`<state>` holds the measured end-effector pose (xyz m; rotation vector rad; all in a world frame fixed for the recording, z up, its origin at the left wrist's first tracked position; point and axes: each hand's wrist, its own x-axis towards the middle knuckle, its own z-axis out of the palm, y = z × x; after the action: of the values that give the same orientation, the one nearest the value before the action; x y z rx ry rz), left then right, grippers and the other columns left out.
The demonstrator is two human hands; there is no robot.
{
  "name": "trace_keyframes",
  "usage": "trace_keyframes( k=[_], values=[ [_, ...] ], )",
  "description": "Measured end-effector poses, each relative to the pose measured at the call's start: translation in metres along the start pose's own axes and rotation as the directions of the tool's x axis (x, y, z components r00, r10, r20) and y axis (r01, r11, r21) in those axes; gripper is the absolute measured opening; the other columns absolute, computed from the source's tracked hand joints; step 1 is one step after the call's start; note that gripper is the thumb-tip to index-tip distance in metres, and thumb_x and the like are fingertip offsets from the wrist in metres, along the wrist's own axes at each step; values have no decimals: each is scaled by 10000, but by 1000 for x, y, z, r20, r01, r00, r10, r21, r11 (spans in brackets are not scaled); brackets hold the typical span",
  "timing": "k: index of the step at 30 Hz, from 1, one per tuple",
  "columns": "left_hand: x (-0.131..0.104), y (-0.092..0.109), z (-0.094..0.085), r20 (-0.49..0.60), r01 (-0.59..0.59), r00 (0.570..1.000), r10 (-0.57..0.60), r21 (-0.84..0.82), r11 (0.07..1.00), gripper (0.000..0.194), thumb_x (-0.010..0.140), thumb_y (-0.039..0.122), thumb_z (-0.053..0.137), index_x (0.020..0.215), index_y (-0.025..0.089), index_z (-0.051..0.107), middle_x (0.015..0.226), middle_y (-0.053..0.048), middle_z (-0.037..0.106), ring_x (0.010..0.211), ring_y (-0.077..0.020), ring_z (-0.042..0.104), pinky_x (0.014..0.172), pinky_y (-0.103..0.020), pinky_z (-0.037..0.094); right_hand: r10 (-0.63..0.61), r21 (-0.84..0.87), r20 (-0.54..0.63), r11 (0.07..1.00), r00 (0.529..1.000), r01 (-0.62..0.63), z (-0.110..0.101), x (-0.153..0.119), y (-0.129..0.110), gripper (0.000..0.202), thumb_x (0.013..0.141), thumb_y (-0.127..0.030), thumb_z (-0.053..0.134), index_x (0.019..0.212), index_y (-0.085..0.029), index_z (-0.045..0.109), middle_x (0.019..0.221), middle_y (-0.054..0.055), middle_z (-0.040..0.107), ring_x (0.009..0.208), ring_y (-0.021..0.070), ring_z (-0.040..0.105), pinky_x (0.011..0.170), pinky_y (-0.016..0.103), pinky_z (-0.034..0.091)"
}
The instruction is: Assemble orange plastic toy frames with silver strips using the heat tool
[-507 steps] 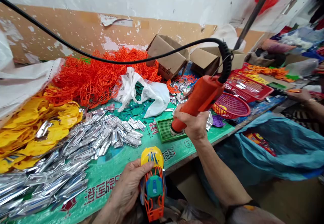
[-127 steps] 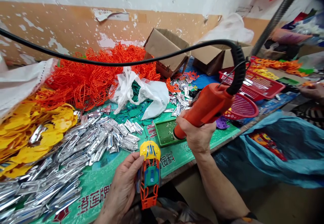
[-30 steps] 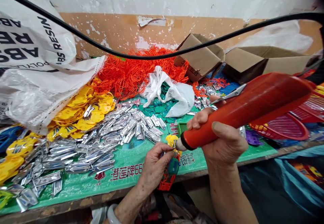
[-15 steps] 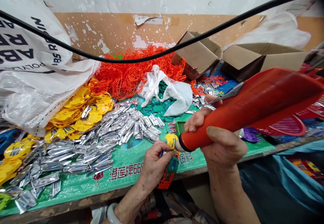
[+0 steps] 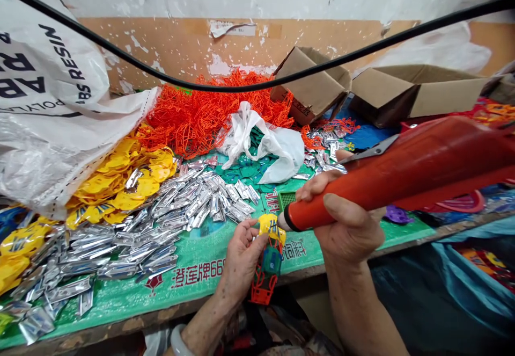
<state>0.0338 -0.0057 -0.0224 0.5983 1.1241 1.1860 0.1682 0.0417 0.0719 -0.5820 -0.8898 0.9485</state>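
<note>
In the head view, the left hand (image 5: pixel 240 256) pinches a small toy vehicle (image 5: pixel 271 260) between thumb and fingers, by its yellow end, at the near edge of the green-covered table (image 5: pixel 129 292). The right hand (image 5: pixel 354 227) is wrapped around a red power tool (image 5: pixel 426 157), whose tip meets or nearly meets that yellow end; which, I cannot tell. Silver pieces (image 5: pixel 197 200) lie heaped leftward

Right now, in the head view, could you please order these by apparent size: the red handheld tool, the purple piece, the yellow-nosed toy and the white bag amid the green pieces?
1. Red handheld tool; nearness to the camera may exaggerate it
2. White bag
3. Yellow-nosed toy
4. Purple piece
</note>
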Motion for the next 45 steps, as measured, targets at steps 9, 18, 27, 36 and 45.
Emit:
trace_keyframes(
  k=[9, 18, 27, 36, 45],
  values=[
    [0, 2, -1, -4, 67, 998, -68, -117, 991, 474, 660, 302, 857, 1004, 132, 580, 645, 49, 644, 518, -89, 566, 472, -181, 445, 46, -19, -47, 999, 998, -47, 2, -5, 11, 397, 618, -150, 695, 993, -247, 606, 679, -46, 631, 586, 164, 561, 616, 377, 486],
    [1, 3, -1, -11, 135, 990, -138, -121, 983, 414, 627, 312, 872, 926, 122, 658, 686, -7, 698, 553, -108, 606, 515, -199, 477, 60, -24, -55, 998, 997, -61, 1, -5, 13, 399, 609, -163, 710, 987, -249, 614, 680, -39, 631, 600, 167, 562, 627, 385, 481],
    [-1, 3, 1, -36, 149, 987, -154, -112, 982, 349, 617, 299, 861, 853, 156, 648, 672, 6, 709, 518, -94, 595, 510, -190, 476, 60, -58, -44, 996, 997, -62, 2, -6, 13, 401, 619, -181, 688, 1002, -264, 603, 692, -46, 614, 602, 170, 562, 643, 397, 475],
    [1, 4, 1, -21, 124, 992, -126, -88, 988, 335, 615, 332, 857, 820, 143, 671, 671, -5, 717, 515, -106, 598, 507, -206, 476, 56, -50, -28, 997, 998, -57, 1, -11, 18, 321, 630, -165, 716, 921, -256, 616, 705, -40, 619, 643, 170, 565, 663, 389, 479],
    [4, 5, -5, -28, 161, 987, -161, -16, 987, 314, 581, 329, 880, 743, 125, 704, 649, -32, 726, 513, -119, 594, 493, -217, 463, 40, -129, -3, 991, 999, -40, -3, -13, 24, 151, 649, -181, 722, 762, -222, 629, 761, -10, 624, 680, 171, 587, 671, 394, 510]
  ],
)
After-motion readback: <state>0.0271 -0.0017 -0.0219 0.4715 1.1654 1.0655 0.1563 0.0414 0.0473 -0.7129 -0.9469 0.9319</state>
